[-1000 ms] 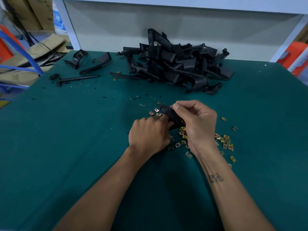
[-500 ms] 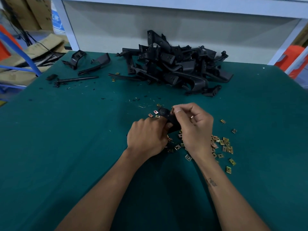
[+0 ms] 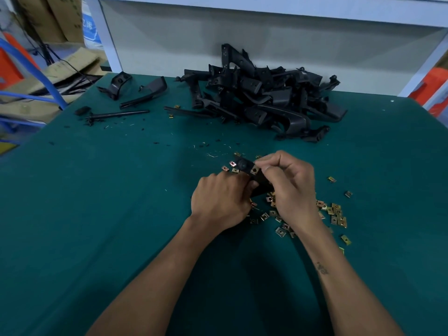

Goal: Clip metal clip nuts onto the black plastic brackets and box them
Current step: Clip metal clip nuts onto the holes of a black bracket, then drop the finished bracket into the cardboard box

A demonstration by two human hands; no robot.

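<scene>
A gold clip nut (image 3: 254,170) now shows on the edge of the black bracket (image 3: 252,177), where half a second ago the right thumb and fingers covered that spot. My guess is the nut has just been pushed on, or is close to seated, so this bracket is nearly ready to set aside.

The two hands are close together, both closed on the same bracket, just in front of the big pile of brackets (image 3: 261,100). The left hand (image 3: 221,201) curls round the bracket's lower end and steadies it. The right hand (image 3: 289,187) pinches the upper end, its thumb tip right beside the nut.

The bracket is a dark, matt moulded plastic strip with a round boss near its far tip. The nuts are small folded squares of thin plated metal, yellowish and shiny, each with a hole in the middle. Loose nuts (image 3: 335,214) lie scattered on the bench nearer than the pile, under and to the right of the hands. The bench (image 3: 97,202) is covered in a smooth green mat, dotted with black plastic crumbs and slivers. A few odd black parts (image 3: 143,93) lie left of the pile. I see no box for the finished pieces.
</scene>
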